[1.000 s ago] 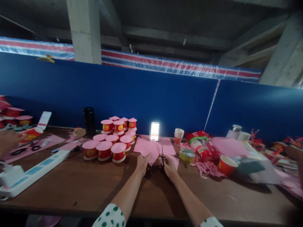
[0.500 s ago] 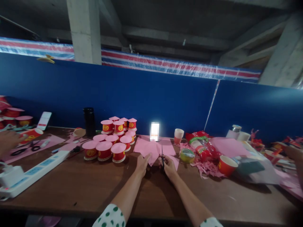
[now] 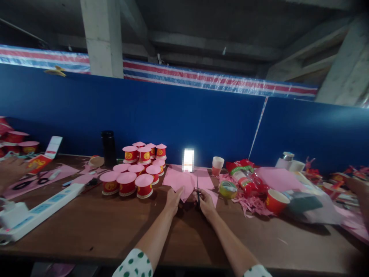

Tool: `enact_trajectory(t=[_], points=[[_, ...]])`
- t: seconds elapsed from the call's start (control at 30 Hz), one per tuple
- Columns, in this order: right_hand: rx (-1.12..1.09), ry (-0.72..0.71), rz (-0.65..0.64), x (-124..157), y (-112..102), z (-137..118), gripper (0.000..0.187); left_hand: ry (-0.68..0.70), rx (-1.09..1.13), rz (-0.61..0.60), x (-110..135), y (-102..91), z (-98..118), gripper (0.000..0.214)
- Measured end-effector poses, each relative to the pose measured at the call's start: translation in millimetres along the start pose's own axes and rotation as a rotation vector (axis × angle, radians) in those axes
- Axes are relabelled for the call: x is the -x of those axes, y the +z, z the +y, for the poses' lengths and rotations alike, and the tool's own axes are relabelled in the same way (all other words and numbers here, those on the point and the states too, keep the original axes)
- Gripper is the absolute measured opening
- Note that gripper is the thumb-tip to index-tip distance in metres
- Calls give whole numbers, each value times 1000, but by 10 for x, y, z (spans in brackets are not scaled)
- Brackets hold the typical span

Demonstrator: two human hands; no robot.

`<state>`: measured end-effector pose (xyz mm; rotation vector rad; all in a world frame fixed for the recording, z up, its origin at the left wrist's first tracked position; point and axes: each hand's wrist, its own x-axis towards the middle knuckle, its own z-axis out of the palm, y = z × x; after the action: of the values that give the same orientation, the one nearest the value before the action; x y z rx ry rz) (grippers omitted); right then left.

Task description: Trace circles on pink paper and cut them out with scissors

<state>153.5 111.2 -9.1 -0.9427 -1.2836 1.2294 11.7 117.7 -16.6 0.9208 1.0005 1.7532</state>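
My left hand (image 3: 173, 199) pinches the near edge of a sheet of pink paper (image 3: 184, 180) lying on the brown table (image 3: 115, 227). My right hand (image 3: 206, 202) is closed round the handles of a pair of scissors (image 3: 197, 187), whose blades point away from me into the pink paper. The two hands sit close together, near the middle of the table.
Several red cups with pink lids (image 3: 135, 169) stand to the left of the paper, and a black flask (image 3: 108, 148) behind them. A white power strip (image 3: 34, 213) lies at the left. A tape roll (image 3: 227, 189), red packets (image 3: 242, 175) and a red cup (image 3: 276, 201) lie at the right. Another person's hand (image 3: 11, 171) shows at the far left.
My hands, the scissors and the paper have hardly moved. The other person's hand at the far left has shifted a little with a red cup.
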Motion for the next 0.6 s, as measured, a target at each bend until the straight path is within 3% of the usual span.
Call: enact_trajectory(t=[0.6], points=[[6, -12, -14, 4, -10, 3, 50, -12, -15, 23, -18, -8, -38, 43]])
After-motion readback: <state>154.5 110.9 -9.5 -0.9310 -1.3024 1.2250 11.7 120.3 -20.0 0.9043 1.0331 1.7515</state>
